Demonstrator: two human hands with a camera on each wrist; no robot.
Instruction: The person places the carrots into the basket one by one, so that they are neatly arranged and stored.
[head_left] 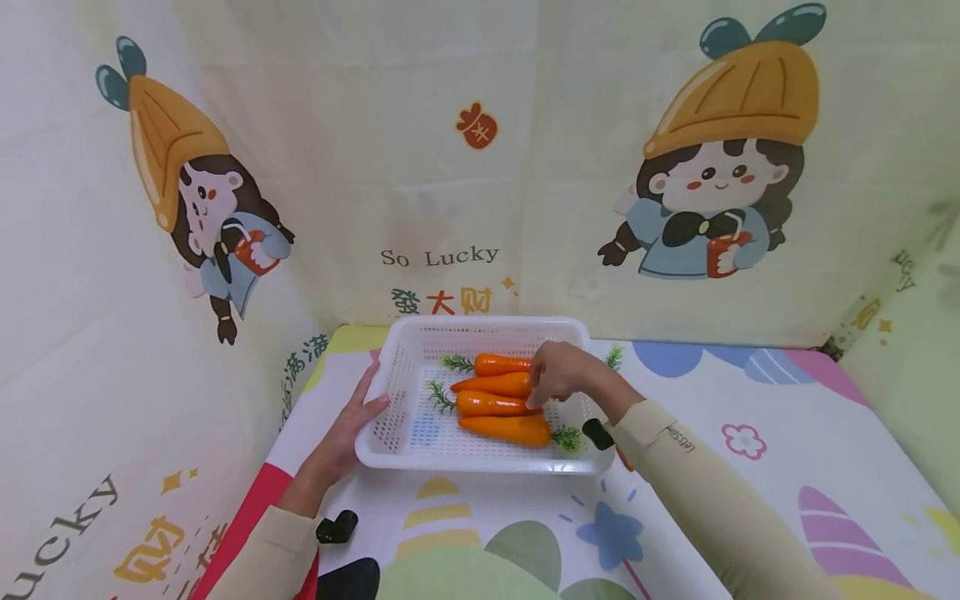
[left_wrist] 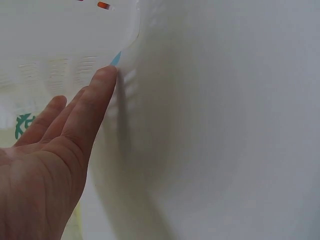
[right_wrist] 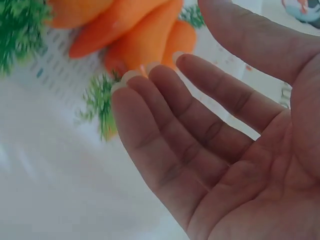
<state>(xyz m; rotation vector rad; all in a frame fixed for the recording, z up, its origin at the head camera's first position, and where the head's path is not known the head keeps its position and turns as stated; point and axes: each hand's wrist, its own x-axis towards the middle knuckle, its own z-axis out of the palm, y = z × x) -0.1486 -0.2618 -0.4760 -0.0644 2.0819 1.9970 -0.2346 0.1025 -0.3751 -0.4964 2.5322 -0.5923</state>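
Observation:
A white perforated plastic basket (head_left: 442,463) holds several shiny orange carrots (head_left: 504,430) with green leafy tops, laid side by side. My left hand (head_left: 347,433) rests against the basket's left side, its thumb over the rim. In the left wrist view its fingers (left_wrist: 95,102) lie straight along the basket's outer wall. My right hand (head_left: 561,372) is over the basket's right half, covering the ends of some carrots. The right wrist view shows that hand's fingers (right_wrist: 165,110) loosely bent with nothing in them, their tips close to the carrots (right_wrist: 145,40).
A green carrot top (head_left: 615,358) and a bit of orange show past the basket's right side, partly hidden by my right arm. The tablecloth (head_left: 720,392) has colourful prints. A patterned cloth wall (head_left: 555,250) stands behind and at both sides.

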